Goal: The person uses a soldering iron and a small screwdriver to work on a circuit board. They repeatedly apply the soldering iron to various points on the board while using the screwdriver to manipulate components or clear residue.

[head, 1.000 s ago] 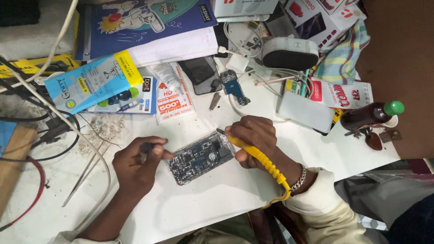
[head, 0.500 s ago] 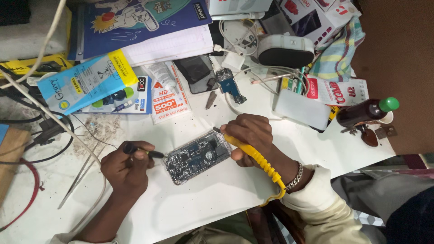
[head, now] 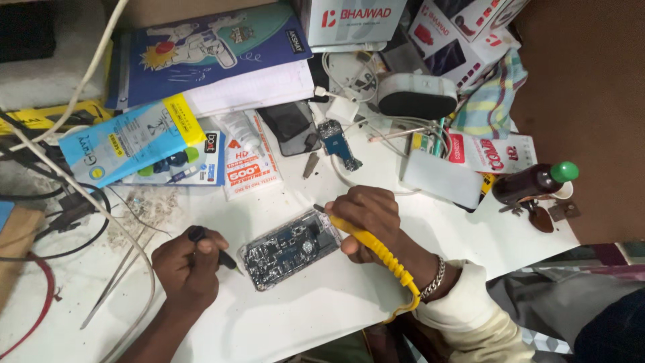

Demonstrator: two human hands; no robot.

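An opened phone [head: 289, 247] with its circuit board exposed lies on the white table [head: 302, 323]. My left hand [head: 185, 265] is shut on a slim dark tool [head: 227, 260] whose tip points at the phone's left edge. On the phone's upper right end rests my right hand [head: 369, 218], which grips a yellow-handled probe [head: 376, 250]. The probe's metal tip sits by the phone's top right corner, and a coiled yellow cord runs back along my wrist.
Metal tweezers [head: 117, 279] lie left of my left hand, with dark cables [head: 60, 215] beyond. Behind the phone are blue packets [head: 127, 141], a dark phone [head: 290, 126], a small blue circuit board [head: 338, 142] and a white-and-black device [head: 416, 96]. A brown bottle [head: 531, 183] stands right.
My left hand has drawn back a little to the left, off the phone's edge, still holding the dark tool. The right hand and yellow probe stay on the phone.
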